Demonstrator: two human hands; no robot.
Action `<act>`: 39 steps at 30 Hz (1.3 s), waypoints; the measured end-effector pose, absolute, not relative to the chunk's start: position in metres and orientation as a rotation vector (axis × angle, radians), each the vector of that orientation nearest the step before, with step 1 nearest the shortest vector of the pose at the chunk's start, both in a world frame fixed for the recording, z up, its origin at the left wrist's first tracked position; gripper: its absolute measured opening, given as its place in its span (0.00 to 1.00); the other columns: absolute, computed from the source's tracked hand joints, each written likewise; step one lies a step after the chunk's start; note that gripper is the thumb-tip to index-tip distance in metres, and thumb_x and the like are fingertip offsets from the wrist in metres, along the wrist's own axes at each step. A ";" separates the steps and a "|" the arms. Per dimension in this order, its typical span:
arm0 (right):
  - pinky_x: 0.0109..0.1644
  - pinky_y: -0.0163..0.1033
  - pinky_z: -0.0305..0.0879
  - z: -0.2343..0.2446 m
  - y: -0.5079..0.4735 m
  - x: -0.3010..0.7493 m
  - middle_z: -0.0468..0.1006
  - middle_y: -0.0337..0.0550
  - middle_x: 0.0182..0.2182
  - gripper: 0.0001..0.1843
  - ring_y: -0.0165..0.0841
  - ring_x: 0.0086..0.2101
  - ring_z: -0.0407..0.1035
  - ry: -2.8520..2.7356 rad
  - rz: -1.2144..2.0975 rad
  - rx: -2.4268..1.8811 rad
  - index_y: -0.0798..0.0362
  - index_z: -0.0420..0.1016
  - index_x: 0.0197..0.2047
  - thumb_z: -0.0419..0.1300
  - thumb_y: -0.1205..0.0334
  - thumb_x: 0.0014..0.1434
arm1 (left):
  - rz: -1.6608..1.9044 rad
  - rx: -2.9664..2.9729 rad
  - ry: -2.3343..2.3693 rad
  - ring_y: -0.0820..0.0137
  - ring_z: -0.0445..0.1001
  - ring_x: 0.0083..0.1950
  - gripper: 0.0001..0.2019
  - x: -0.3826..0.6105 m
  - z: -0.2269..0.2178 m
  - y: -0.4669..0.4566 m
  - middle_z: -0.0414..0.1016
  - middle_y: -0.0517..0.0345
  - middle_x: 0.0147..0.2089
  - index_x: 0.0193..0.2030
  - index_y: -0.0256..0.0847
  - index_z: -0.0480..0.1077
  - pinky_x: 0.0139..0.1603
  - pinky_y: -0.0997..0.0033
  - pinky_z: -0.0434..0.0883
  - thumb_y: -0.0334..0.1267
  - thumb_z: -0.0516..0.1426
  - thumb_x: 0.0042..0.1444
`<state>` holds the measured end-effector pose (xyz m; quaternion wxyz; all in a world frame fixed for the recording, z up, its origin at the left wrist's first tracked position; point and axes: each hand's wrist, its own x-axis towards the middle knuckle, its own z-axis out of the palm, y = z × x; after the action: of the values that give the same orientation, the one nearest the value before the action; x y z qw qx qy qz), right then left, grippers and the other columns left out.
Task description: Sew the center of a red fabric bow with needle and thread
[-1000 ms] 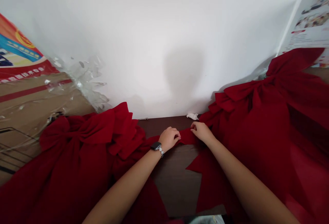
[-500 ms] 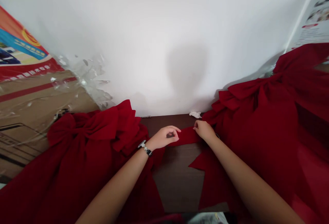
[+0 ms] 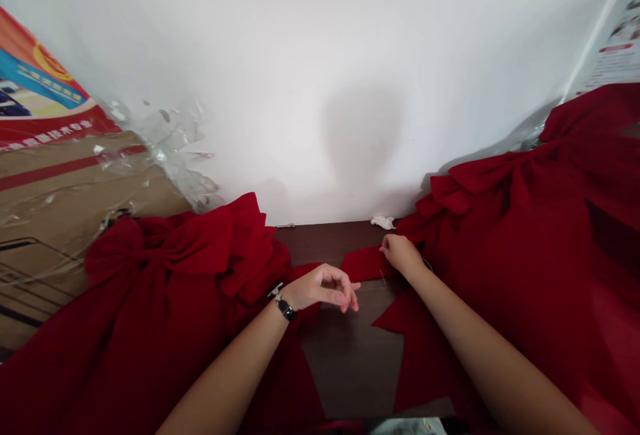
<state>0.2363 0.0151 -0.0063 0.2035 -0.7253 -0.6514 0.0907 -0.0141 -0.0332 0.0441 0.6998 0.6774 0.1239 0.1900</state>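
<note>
Head view: lets go of the red strip [image 3: 363, 264] with the left hand [image 3: 325, 287], drawn back toward the body, fingers loosely curled around nothing. Keeps the strip's right end pinched in the right hand [image 3: 400, 253], flat on the dark table [image 3: 345, 355] between two heaps of red bows [image 3: 175, 248]; leaves it held one-handed.

Dark table [image 3: 345, 362] bears red bows [image 3: 165, 268], white scrap [image 3: 383, 222]

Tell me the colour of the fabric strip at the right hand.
The fabric strip is plain deep red, clearest in the head view.
</note>
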 end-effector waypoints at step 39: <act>0.38 0.37 0.60 0.001 0.009 0.239 0.73 0.42 0.26 0.13 0.32 0.29 0.66 -2.200 0.664 -1.248 0.56 0.75 0.32 0.50 0.68 0.62 | 1.290 0.810 0.324 0.81 0.60 0.25 0.12 -0.037 0.064 -0.012 0.66 0.63 0.25 0.24 0.35 0.68 0.25 0.80 0.61 0.35 0.67 0.45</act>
<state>0.2390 0.0091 0.0014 0.2605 -0.4608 -0.8123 0.2450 -0.0369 -0.0124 0.0643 0.7120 0.3652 0.1461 0.5817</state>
